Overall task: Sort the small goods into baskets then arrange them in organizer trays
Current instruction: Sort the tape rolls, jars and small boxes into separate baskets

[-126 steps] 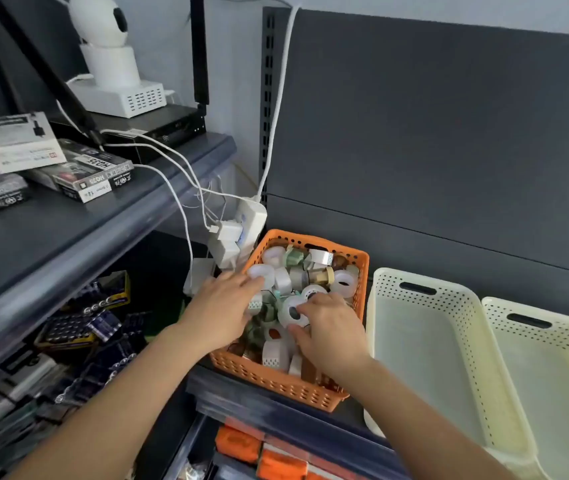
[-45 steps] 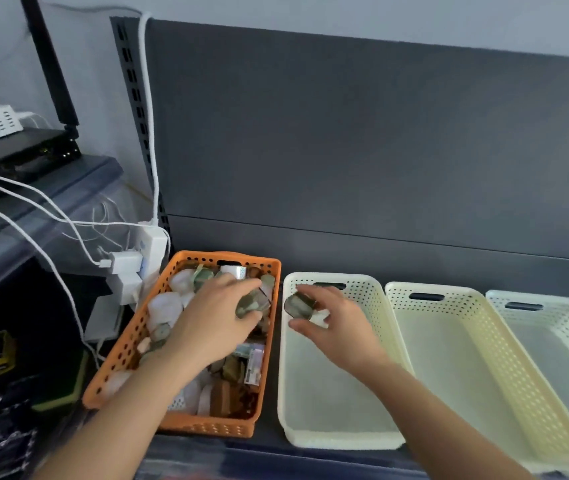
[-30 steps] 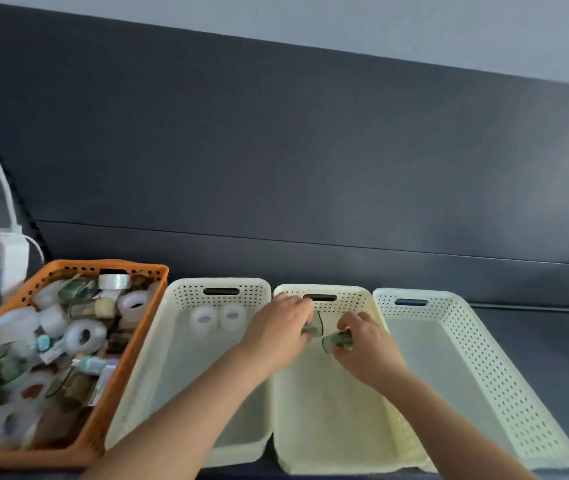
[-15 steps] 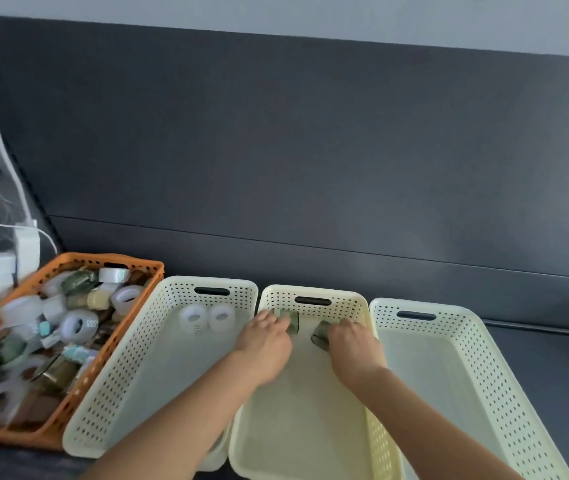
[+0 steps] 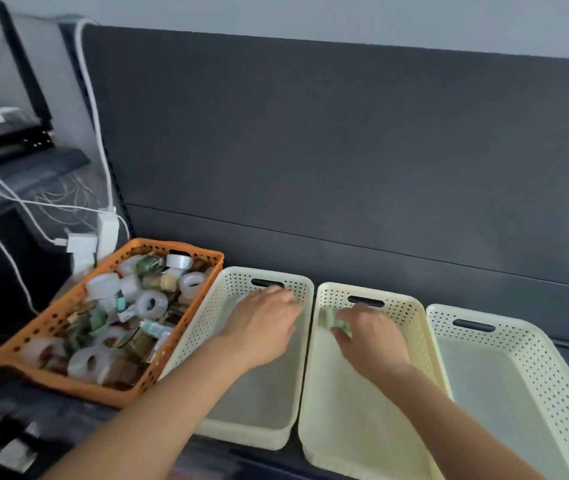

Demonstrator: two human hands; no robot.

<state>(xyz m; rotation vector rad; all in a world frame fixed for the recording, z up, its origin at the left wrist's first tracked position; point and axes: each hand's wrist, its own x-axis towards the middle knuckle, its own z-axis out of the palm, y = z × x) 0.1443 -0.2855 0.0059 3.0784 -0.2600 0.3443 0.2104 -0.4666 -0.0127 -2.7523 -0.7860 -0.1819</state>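
Head cam only, and it's a bit smeary. Right grip [image 5: 369, 337] looks pinched on a green roll [image 5: 331, 320] at the far end of the middle cream basket [image 5: 406, 308]. Left grip [image 5: 265, 323] sits over the far end of the first cream basket [image 5: 227, 282], fingers hidden, so I can't tell if it's holding anything. My worry: let that roll go on edge and it wheels away, or my left forearm clips the orange basket [image 5: 179, 247] heaped with tape rolls [image 5: 151, 304].

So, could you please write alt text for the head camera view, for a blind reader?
A person's right hand holds a small green roll inside the middle cream basket, and the left hand reaches into the left cream basket. Left of them stands an orange basket full of mixed tape rolls.
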